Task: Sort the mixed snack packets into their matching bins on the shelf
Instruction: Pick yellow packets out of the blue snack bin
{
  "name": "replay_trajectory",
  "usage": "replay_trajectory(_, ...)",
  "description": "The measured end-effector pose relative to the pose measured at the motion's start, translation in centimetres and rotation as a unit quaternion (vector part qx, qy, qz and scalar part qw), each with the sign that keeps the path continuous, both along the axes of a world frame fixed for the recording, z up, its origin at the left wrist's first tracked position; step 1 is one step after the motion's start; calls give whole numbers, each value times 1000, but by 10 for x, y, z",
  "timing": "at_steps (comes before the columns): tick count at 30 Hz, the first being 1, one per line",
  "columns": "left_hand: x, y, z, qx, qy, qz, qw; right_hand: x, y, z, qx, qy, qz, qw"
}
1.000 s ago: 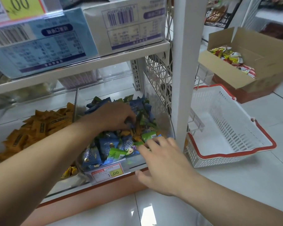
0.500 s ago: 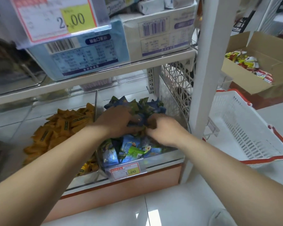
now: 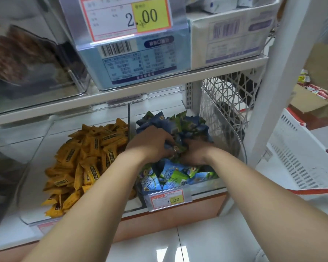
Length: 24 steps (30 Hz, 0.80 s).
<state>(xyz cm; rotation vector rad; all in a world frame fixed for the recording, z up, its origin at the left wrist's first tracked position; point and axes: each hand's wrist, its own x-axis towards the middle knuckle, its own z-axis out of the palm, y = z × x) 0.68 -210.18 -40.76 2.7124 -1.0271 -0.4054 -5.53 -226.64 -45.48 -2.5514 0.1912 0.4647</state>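
Note:
A clear bin [image 3: 233, 133] on the bottom shelf holds a heap of blue and green snack packets [image 3: 170, 174]. Both of my hands are inside it. My left hand [image 3: 151, 142] has its fingers curled into the packets at the middle of the heap. My right hand [image 3: 194, 151] lies close beside it, fingers bent down among the same packets; its fingertips are hidden. To the left, a second clear bin [image 3: 36, 148] holds several yellow-orange packets [image 3: 87, 163].
A price tag reading 1.00 [image 3: 168, 199] hangs on the bin's front. A shelf board [image 3: 121, 91] with boxes and a 2.00 tag sits just above my hands. A white shelf post [image 3: 269, 82], a white basket [image 3: 299, 157] and a cardboard box [image 3: 314, 103] stand to the right.
My right hand moved from the bin's front rim into the heap beside my left hand. The camera came closer to the shelf and shifted left.

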Motion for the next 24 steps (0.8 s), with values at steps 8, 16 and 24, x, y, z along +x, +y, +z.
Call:
replay_trajectory(8, -1, 5, -2, -16, -8, -2, 1000, 3, 2, -3, 56, 9, 0, 998)
replay_trajectory(16, -4, 6, 3, -10, -9, -17, 1000, 3, 4, -4, 74, 16, 23, 997)
replay_trajectory(24, -4, 8, 3, -26, 3, -5, 1000, -6, -1, 1, 135, -4, -2, 991)
